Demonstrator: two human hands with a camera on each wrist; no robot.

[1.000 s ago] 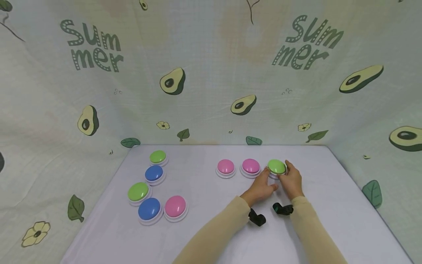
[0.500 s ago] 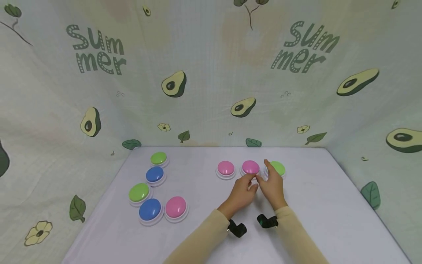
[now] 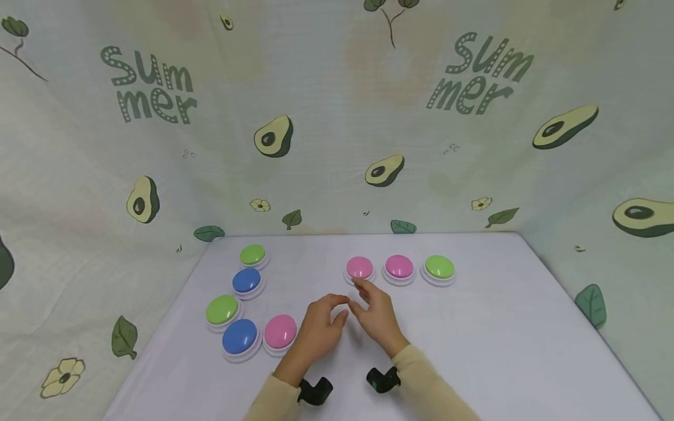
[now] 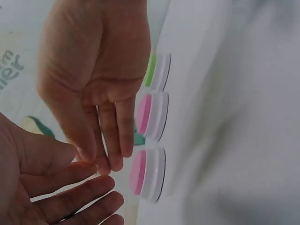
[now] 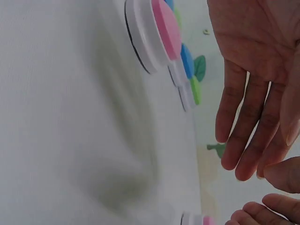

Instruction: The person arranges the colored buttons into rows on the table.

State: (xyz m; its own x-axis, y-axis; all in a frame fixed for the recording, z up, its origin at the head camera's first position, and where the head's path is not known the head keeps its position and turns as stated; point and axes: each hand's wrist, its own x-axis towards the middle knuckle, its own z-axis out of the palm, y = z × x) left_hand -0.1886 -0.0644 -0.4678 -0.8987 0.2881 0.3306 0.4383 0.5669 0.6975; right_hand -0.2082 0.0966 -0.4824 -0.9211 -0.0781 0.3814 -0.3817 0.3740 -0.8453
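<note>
My left hand [image 3: 318, 327] hovers over the white table, just right of the near pink push button [image 3: 281, 331]. Its fingers are relaxed and hold nothing. Facing it, my right hand [image 3: 376, 318] is just in front of the far-left pink button [image 3: 360, 267], fingers loosely extended, also holding nothing. The fingertips of both hands meet or nearly meet. A second pink button [image 3: 399, 266] and a green button [image 3: 439, 266] continue that back row to the right. In the left wrist view the right hand [image 4: 98, 70] faces the left hand's spread fingers [image 4: 75, 197].
On the table's left stand a far green button [image 3: 253, 254], a blue button [image 3: 246, 280], a nearer green button [image 3: 222, 309] and a nearer blue button [image 3: 239, 336]. A printed cloth [image 3: 326, 88] hangs behind the white table [image 3: 500, 327].
Both hands have left the green button at the right and moved left across the front of the back row, toward the near pink button. The buttons stay in place.
</note>
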